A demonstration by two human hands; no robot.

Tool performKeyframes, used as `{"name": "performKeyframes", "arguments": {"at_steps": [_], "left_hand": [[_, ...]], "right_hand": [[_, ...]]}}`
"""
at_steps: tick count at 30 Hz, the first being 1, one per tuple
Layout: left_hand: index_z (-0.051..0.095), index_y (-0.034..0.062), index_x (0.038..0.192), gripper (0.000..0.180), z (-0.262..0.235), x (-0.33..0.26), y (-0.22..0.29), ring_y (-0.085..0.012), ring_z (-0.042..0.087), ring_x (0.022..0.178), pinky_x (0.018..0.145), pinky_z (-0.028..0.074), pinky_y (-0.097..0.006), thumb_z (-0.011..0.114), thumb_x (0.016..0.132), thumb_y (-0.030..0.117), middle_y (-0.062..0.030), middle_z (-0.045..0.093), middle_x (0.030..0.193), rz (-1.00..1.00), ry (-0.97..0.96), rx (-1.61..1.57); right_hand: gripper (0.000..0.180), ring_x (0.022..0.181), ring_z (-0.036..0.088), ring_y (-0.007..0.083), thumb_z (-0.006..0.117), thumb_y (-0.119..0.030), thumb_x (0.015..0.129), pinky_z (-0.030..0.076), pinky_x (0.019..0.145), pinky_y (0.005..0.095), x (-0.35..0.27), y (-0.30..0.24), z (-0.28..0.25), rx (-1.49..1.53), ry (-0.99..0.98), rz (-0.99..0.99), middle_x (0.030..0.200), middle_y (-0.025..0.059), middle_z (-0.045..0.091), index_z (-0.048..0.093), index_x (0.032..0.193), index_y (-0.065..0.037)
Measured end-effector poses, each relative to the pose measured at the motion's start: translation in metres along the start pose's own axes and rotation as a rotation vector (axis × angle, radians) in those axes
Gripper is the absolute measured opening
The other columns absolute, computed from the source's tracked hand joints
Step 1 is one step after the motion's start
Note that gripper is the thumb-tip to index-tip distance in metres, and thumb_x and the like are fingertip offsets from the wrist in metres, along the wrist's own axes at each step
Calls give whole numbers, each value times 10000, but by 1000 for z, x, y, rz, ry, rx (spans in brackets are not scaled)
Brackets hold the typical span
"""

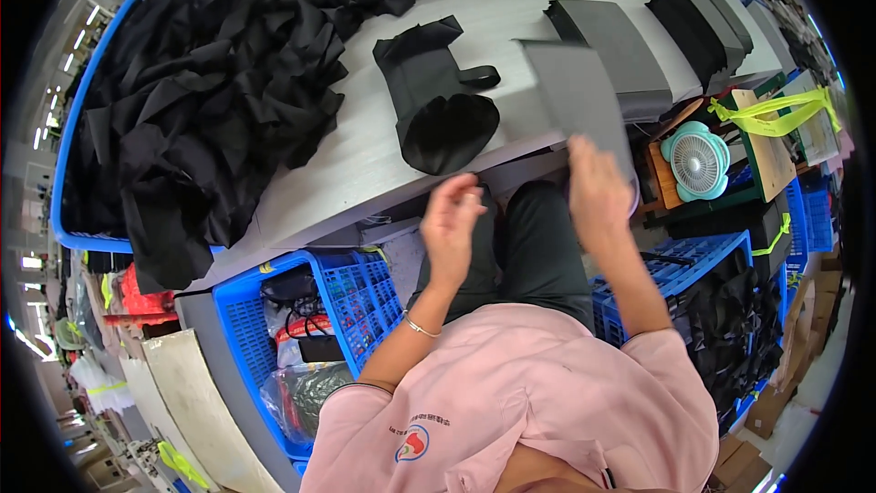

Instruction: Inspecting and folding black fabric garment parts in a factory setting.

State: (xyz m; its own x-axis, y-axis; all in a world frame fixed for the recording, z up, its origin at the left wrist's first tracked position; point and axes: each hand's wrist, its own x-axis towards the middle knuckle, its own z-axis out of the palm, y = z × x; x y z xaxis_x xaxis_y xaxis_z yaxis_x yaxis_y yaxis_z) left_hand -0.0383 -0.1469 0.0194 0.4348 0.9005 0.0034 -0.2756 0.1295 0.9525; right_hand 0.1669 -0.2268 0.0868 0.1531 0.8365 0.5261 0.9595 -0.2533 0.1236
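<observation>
The right hand (598, 190) is gripping a grey sheet (575, 96) by its near end, holding it over the bench (365, 155) edge. The left hand (451, 224) is hanging open and empty, just below a black pouch (438, 100) lying on the bench.

Pink sweatshirt, dark trousers, one thin bracelet

Soft pink sweatshirt with sleeves pushed up toward the elbows, forearms bare; small round red, green and white emblem with a line of tiny print on the chest. Slim silver bangle at the wrist of the left hand (452, 219). No ring or watch on the right hand (598, 192). Dark, near-black trousers over the lap.
</observation>
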Motion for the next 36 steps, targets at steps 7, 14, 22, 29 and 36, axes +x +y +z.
{"name": "performKeyframes", "arguments": {"at_steps": [7,14,22,29,36], "left_hand": [[352,80,1521,907,37,-24,-61,-216,450,1342,1096,395,-424,543,886,700,-96,444,1482,-768,-466,-504],[578,47,1269,565,51,-26,-40,-235,590,1196,1035,481,-411,782,855,374,-135,629,1270,-613,-468,-861],[631,-2,1145,337,42,-23,7,-211,693,931,829,580,-363,738,889,190,-141,716,1036,-511,-178,-503],[626,-18,1260,376,1,0,0,-288,424,1352,1148,282,-415,575,1003,251,-192,372,1535,232,330,609],[700,-6,1109,292,-34,80,10,-331,528,1253,984,476,-363,582,848,-63,-139,581,1386,396,282,725]], "right_hand": [[301,786,661,338,624,-50,919,524,670,400,-78,-60,-35,735,-209,285,891,167,668,612,1219,-31],[201,817,624,83,612,-51,957,498,725,239,-108,-42,-60,1429,-389,787,886,68,692,598,1153,-10],[566,951,632,243,767,-221,834,518,749,340,-95,-51,-43,840,-203,481,1053,156,630,524,1310,-35],[472,961,681,187,603,-154,965,522,844,305,-74,-56,-8,1434,-517,525,1125,174,686,494,1397,2],[516,851,686,239,609,-119,943,521,779,332,-29,-60,-4,1182,-556,396,1084,255,675,453,1406,47]]}}
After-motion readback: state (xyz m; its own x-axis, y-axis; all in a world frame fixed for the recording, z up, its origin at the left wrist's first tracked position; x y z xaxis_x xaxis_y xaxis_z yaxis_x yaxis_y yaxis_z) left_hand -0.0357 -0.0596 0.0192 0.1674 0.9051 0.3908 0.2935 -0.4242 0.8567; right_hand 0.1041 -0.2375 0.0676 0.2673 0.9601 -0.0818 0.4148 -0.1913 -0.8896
